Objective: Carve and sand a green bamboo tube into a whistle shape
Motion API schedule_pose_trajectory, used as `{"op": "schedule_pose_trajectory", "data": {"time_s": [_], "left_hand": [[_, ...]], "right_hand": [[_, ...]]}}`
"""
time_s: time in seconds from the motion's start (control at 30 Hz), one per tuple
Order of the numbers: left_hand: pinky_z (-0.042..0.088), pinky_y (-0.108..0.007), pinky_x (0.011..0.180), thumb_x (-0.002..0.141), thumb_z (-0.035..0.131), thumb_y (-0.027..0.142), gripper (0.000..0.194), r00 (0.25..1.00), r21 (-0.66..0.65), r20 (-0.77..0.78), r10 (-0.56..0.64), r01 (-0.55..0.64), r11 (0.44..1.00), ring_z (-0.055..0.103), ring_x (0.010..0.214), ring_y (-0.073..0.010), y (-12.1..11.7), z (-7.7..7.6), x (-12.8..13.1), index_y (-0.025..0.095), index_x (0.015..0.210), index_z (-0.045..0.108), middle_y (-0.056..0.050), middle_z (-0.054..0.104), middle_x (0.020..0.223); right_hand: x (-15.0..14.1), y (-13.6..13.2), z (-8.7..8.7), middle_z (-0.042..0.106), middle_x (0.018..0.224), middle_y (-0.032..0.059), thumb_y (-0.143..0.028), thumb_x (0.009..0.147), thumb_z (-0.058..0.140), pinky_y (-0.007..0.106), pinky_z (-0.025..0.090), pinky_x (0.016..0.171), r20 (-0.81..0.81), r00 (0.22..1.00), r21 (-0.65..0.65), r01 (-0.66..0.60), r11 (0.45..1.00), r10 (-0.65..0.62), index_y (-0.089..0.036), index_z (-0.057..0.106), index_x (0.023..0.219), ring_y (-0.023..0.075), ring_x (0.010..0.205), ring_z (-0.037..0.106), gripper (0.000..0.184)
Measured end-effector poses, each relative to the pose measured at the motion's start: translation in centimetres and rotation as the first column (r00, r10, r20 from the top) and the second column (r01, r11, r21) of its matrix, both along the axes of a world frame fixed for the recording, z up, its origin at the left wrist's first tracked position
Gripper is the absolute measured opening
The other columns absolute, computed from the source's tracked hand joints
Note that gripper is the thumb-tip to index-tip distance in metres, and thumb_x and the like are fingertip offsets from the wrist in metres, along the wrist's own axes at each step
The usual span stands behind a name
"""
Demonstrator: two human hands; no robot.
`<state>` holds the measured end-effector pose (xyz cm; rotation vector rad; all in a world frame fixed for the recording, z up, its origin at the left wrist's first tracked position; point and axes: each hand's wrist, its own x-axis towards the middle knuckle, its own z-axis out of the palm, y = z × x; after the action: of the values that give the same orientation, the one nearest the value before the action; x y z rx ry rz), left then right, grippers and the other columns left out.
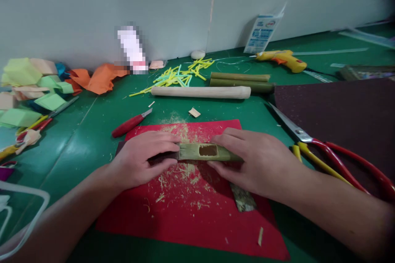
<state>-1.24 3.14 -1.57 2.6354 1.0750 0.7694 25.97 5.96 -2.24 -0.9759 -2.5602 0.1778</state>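
My right hand [256, 156] is closed around the right end of a green bamboo tube [191, 152]. A rectangular opening is cut in the tube's upper side. My left hand [143, 158] curls at its left end, thumb and fingers around a dark brown piece [163, 156] that meets the tube; its kind is hard to tell. Under both hands lies a red sheet [173, 226], strewn with bamboo shavings [194, 181]. A rough, mottled strip [243, 198] sticks out below my right hand. Beyond my left hand rests a red-handled knife [131, 124], blade pointing right.
Red-handled scissors [299, 133] lie at right on a dark brown sheet [339, 111]. Further back are a pale stick [200, 92], bamboo lengths [242, 87], yellow-green strips [175, 76] and a yellow glue gun [282, 59]. Colored paper [23, 74] is piled at left.
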Motion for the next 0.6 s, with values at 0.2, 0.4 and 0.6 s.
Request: {"op": "schedule_pose_trajectory", "data": {"time_s": [0.2, 0.4, 0.6], "left_hand": [[0.053, -0.029, 0.096, 0.084, 0.068, 0.022, 0.021, 0.999, 0.001, 0.027, 0.039, -0.039, 0.999, 0.069, 0.102, -0.017, -0.1, -0.13, 0.1, 0.02, 0.105, 0.067, -0.005, 0.073, 0.109], [0.052, -0.031, 0.098, 0.083, 0.069, 0.017, 0.02, 0.999, 0.012, 0.008, -0.036, 0.036, 0.999, 0.068, 0.104, -0.0176, 0.03, 0.08, -0.19, 0.017, 0.102, 0.066, -0.008, 0.072, 0.111], [0.052, -0.032, 0.098, 0.084, 0.068, 0.015, 0.018, 0.996, 0.04, 0.043, -0.073, 0.071, 0.997, 0.069, 0.104, -0.0183, 0.24, -0.04, 0.15, 0.016, 0.101, 0.067, -0.01, 0.072, 0.11]], "right_hand": [[-0.08, 0.05, -0.1, 0.07, 0.082, 0.0038, -0.035, 0.083, 0.057, 0.032, 0.042, 0.057, 0.008, 1.0, -0.014, 0.013, 1.0, -0.013, -0.021, 0.066, 0.095, 0.0208, 0.071, 0.064, 0.02], [-0.02, 0.07, -0.16, 0.069, 0.081, 0.0033, -0.035, 0.084, 0.057, 0.031, 0.041, 0.057, 0.003, 1.0, -0.012, 0.009, 1.0, -0.009, -0.021, 0.066, 0.094, 0.0195, 0.07, 0.064, 0.02], [-0.15, -0.17, 0.19, 0.067, 0.077, 0.0025, -0.036, 0.084, 0.059, 0.031, 0.039, 0.052, 0.045, 0.999, 0.062, 0.0, 0.998, -0.003, -0.02, 0.067, 0.09, 0.0194, 0.066, 0.062, 0.019]]}}
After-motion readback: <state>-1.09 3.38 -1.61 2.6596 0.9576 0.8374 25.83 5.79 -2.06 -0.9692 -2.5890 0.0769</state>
